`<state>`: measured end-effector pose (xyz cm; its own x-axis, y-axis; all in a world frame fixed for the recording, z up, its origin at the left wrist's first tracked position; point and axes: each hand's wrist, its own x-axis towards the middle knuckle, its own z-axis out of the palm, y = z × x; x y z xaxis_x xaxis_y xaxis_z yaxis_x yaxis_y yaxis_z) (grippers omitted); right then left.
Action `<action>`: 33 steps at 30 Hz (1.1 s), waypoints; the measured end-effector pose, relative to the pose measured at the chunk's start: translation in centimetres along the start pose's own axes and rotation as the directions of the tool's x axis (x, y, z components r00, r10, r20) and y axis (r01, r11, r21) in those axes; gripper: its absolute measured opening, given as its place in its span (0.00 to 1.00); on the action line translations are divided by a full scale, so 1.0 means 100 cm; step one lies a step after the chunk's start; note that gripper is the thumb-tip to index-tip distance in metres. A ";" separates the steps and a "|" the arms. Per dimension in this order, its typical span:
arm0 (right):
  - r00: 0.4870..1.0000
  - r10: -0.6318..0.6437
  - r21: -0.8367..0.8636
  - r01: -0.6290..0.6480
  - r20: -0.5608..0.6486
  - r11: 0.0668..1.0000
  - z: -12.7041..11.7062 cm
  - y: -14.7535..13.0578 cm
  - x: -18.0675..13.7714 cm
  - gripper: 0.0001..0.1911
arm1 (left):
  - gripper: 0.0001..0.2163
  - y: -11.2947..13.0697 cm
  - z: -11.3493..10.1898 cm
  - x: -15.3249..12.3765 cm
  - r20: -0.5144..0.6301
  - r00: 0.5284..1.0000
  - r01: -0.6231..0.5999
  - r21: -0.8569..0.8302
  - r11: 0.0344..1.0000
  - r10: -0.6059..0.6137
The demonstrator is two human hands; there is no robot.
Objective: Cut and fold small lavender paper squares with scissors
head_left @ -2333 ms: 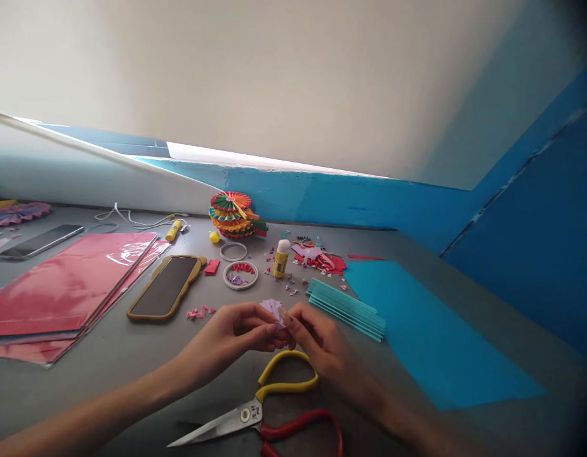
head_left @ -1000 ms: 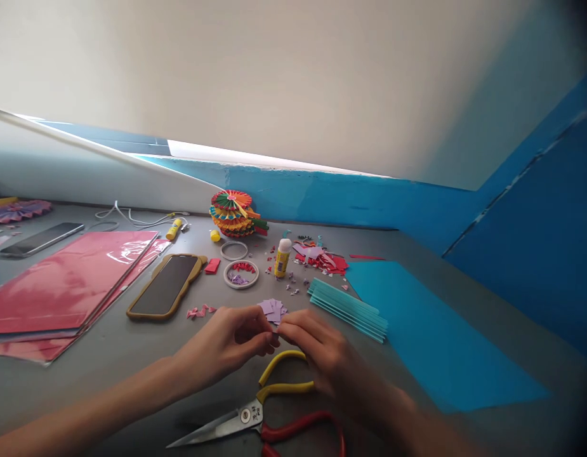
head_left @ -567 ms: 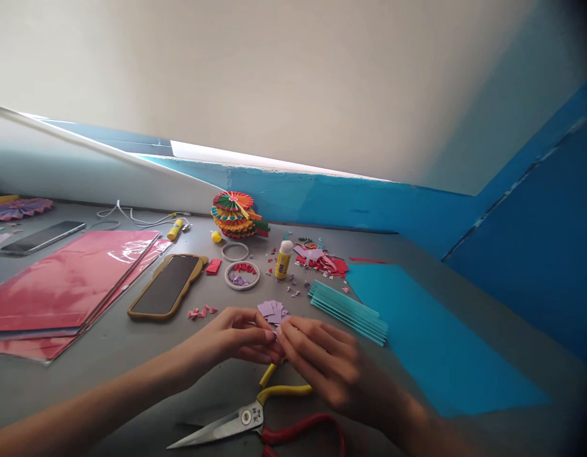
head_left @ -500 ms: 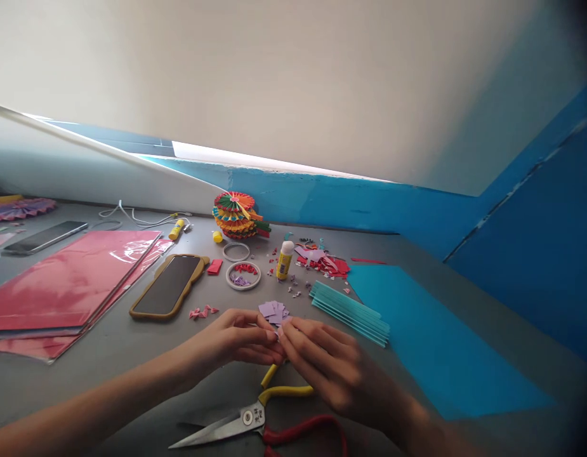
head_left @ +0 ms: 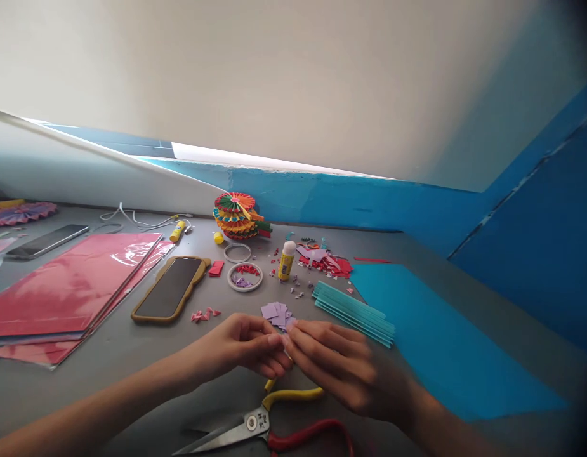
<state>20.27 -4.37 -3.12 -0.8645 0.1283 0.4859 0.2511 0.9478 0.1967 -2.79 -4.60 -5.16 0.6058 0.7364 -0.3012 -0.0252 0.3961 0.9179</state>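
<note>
1. The left hand (head_left: 240, 346) is curled, its fingertips pinching a small lilac paper piece (head_left: 289, 325).
2. The right hand (head_left: 338, 368) is half closed, its fingers meeting the same piece from the other side.
3. A pile of lilac paper squares (head_left: 275, 314) lies just beyond both hands.
4. Scissors (head_left: 255, 422) lie below the hands, with teal paper strips (head_left: 353, 314) just to the right.

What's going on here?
A person is working at a grey tabletop with bare hands: the left hand and right hand meet at the fingertips around a small lilac paper piece. A pile of lilac paper squares sits just beyond them. Yellow-and-red-handled scissors lie nearer the person, with teal paper strips to the right.
</note>
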 end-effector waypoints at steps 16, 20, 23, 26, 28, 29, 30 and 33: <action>0.950 0.312 0.115 -0.309 -0.006 0.944 0.026 -0.014 0.005 0.16 | 0.10 0.001 0.012 -0.009 0.153 0.982 0.148 -0.230 0.962 -0.114; 0.960 0.280 0.166 -0.273 -0.021 0.948 0.025 -0.015 0.005 0.14 | 0.10 0.003 0.013 -0.010 0.202 0.972 0.158 -0.199 0.967 -0.117; 0.955 0.296 0.263 -0.282 -0.014 0.923 0.027 -0.017 0.004 0.13 | 0.11 0.004 0.013 -0.011 0.224 0.967 0.156 -0.145 0.977 -0.121; 0.939 0.343 0.344 -0.318 -0.013 0.883 0.031 -0.018 0.004 0.13 | 0.12 0.003 0.014 -0.010 0.201 0.977 0.094 -0.102 0.990 -0.072; 0.911 0.411 0.418 -0.381 0.018 0.825 0.034 -0.018 0.004 0.13 | 0.12 0.001 0.015 -0.009 0.160 0.987 0.045 -0.102 0.994 -0.028; 0.894 0.446 0.456 -0.414 0.040 0.788 0.035 -0.018 0.004 0.13 | 0.12 0.000 0.016 -0.008 0.141 0.990 0.030 -0.107 0.994 -0.015; 0.877 0.476 0.490 -0.442 0.063 0.751 0.035 -0.018 0.004 0.13 | 0.13 -0.001 0.016 -0.007 0.126 0.992 0.024 -0.111 0.994 -0.010; 0.832 0.537 0.561 -0.514 0.142 0.649 0.035 -0.019 0.005 0.14 | 0.14 -0.002 0.016 -0.006 0.102 0.995 0.015 -0.118 0.993 -0.003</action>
<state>17.82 -5.07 -6.26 -0.6463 0.6567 0.3885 0.3637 0.7127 -0.5998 -1.84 -5.98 -4.71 0.6840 0.6753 -0.2758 -0.1096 0.4689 0.8764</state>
